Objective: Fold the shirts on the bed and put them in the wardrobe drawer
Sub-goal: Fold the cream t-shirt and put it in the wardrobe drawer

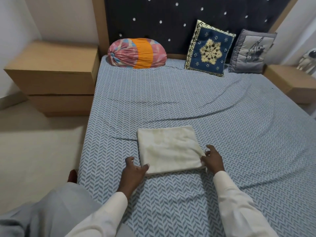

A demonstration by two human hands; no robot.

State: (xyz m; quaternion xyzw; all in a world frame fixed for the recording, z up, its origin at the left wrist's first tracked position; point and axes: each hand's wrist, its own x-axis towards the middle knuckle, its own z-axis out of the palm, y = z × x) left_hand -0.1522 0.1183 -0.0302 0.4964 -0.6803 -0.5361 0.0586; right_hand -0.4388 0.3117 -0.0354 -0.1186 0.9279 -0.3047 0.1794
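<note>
- One soft cream shirt (168, 148), folded into a rectangle, lies on the herringbone-print bed (222, 117).
- Left hand (135, 170), fingers spread, touches its near corner.
- Right hand (212, 158) pinches the other.

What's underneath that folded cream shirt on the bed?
Only the blue herringbone bedsheet shows around the folded cream shirt, which lies flat on it. The left hand and right hand are at its near corners. Anything tucked beneath it is covered.
</note>
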